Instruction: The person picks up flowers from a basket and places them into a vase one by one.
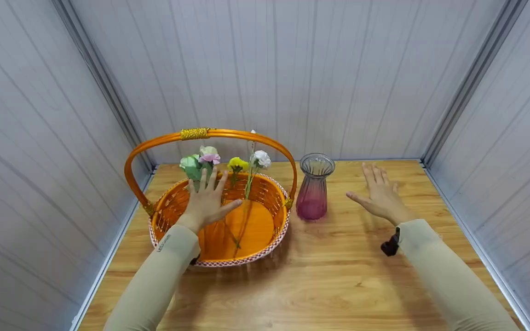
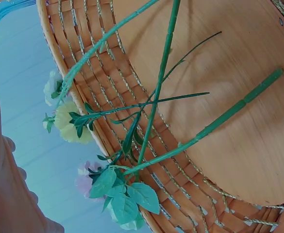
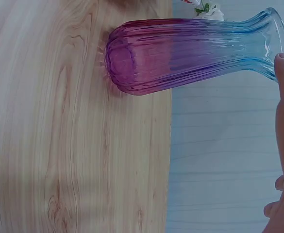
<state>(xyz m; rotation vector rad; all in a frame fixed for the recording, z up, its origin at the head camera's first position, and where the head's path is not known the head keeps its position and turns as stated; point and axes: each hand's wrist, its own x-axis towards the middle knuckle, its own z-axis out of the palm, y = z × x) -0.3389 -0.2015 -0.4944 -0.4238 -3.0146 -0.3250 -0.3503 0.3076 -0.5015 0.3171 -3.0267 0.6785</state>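
My left hand [image 1: 206, 202] is spread with straight fingers over the orange woven basket [image 1: 265, 255] and holds nothing. Artificial flowers lean on the basket's far rim with their stems inside: a yellow flower [image 1: 238, 164], a white flower [image 1: 262, 159], a pink flower [image 1: 210, 158] and a pale green one [image 1: 190, 164]. In the left wrist view, green stems [image 2: 239, 104] cross over the basket floor. My right hand [image 1: 380, 197], also spread and holding nothing, is to the right of a ribbed glass vase [image 1: 313, 195], clear above and pink below. The vase stands upright beside the basket.
A tall arched handle [image 1: 164, 139] with gold wrapping rises over the basket. The wooden table [image 1: 334, 285] is enclosed by pale panel walls [image 1: 338, 78] at the back and both sides. A dark device [image 1: 390, 246] sits at my right wrist.
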